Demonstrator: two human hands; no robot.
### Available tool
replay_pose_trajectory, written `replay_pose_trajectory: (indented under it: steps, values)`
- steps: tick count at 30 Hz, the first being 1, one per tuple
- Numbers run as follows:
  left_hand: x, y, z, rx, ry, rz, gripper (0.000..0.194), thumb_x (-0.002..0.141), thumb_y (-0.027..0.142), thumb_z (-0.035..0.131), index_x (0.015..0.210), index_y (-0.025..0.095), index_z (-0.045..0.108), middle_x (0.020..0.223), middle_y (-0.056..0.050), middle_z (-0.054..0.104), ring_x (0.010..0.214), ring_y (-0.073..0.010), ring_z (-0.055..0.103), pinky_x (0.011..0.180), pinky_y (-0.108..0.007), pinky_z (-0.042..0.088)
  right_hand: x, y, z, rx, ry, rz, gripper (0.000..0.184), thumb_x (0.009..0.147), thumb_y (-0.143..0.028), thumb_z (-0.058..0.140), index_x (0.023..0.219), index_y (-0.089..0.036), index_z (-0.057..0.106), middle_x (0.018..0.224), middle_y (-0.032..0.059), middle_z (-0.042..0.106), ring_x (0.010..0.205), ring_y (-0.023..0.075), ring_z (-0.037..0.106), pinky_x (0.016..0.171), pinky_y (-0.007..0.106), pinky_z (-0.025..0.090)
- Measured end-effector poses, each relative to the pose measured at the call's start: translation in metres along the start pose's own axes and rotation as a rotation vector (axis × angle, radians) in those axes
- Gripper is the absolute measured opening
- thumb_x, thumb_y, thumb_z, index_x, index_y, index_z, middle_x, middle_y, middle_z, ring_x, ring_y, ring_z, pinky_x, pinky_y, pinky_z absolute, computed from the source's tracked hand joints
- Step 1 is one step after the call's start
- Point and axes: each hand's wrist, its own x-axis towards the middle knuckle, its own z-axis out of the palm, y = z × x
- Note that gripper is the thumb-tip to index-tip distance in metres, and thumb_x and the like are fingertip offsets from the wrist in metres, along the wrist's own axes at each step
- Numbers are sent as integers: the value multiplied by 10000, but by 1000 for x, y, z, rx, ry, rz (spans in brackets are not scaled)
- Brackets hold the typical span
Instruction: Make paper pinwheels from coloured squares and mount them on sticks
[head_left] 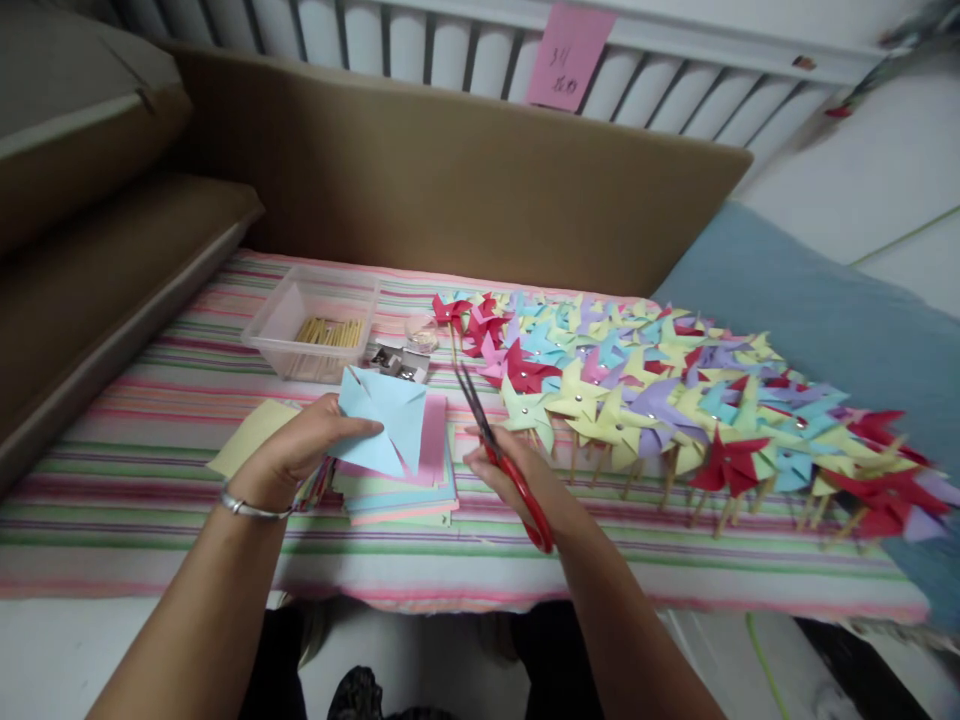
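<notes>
My left hand grips a light blue square of paper with slits cut in from its corners, the thumb lying on top. Red-handled scissors are in my right hand, their dark blades pointing up and away from me, apart from the paper. Beneath the blue square lies a stack of coloured paper sheets, pink, blue and green among them. A yellow sheet sits left of my left hand. Part of what lies under that hand is hidden.
Many paper pinwheels on sticks crowd the right side of the striped cloth. Behind my left hand stand a clear plastic box of short sticks and a small box of metal pieces. A cardboard panel borders the back.
</notes>
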Motion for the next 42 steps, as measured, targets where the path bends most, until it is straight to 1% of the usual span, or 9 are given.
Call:
replay_pose_trajectory:
  steps: [3, 6, 9, 16, 19, 23, 28, 36, 42]
  values:
    - [2, -8, 22, 125, -177, -87, 163, 604, 234, 750, 755, 172, 745, 700, -74, 704, 566, -204, 604, 565, -292, 470, 10, 2, 6, 142, 150, -9, 409, 804, -366, 582, 1165, -189, 510, 890, 41, 632, 710, 144, 568, 656, 269, 443]
    - [7, -14, 40, 200, -347, -148, 133, 618, 237, 737, 730, 166, 746, 655, -65, 692, 547, -201, 598, 543, -281, 449, 14, 3, 11, 275, 146, -11, 446, 748, -317, 628, 1161, -200, 509, 880, 16, 603, 715, 134, 565, 633, 247, 444]
    - [11, -16, 49, 182, -411, -194, 127, 623, 244, 743, 714, 156, 742, 641, -63, 690, 547, -194, 599, 543, -269, 444, 14, 1, 16, 316, 145, -5, 407, 696, -211, 611, 1097, -208, 542, 817, -20, 551, 650, 106, 522, 594, 225, 420]
    - [18, -22, 58, -242, -150, -150, 159, 690, 282, 751, 759, 143, 712, 715, -57, 703, 619, -158, 620, 605, -246, 490, 20, 7, 19, 406, 503, -15, 352, 690, -235, 595, 1036, -202, 536, 879, 7, 577, 780, 155, 563, 680, 255, 447]
    - [16, -30, 75, -461, -33, -159, 203, 678, 299, 763, 822, 167, 707, 731, -43, 710, 615, -170, 631, 576, -265, 510, 25, 12, 22, 446, 636, -25, 342, 696, -238, 601, 1026, -193, 528, 928, 27, 596, 831, 173, 580, 744, 283, 462]
    - [10, -40, 101, -478, 40, -160, 314, 631, 245, 793, 922, 173, 699, 881, -57, 732, 759, -215, 668, 664, -304, 545, 28, 11, 32, 411, 719, -61, 318, 716, -225, 583, 1024, -188, 512, 978, 48, 609, 909, 186, 588, 843, 312, 455]
    - [15, -41, 100, -409, 201, -81, 406, 578, 233, 819, 953, 156, 684, 973, -66, 723, 913, -245, 658, 776, -334, 536, 27, 7, 44, 391, 586, -80, 300, 736, -205, 564, 1029, -197, 505, 970, 42, 619, 882, 176, 596, 838, 309, 464]
    - [23, -22, 35, -223, 384, 148, 431, 509, 279, 838, 878, 111, 691, 920, -98, 723, 850, -256, 662, 803, -338, 500, 14, 9, 37, 305, 147, 30, 374, 772, -275, 582, 1133, -189, 535, 792, 5, 585, 693, 135, 574, 657, 260, 485]
    - [16, -9, 12, -135, 382, 167, 375, 504, 258, 821, 834, 128, 699, 856, -87, 725, 793, -254, 660, 730, -321, 516, 3, -4, 39, 279, -91, 190, 349, 770, -380, 628, 1021, -138, 652, 690, 4, 552, 558, 94, 498, 507, 214, 428]
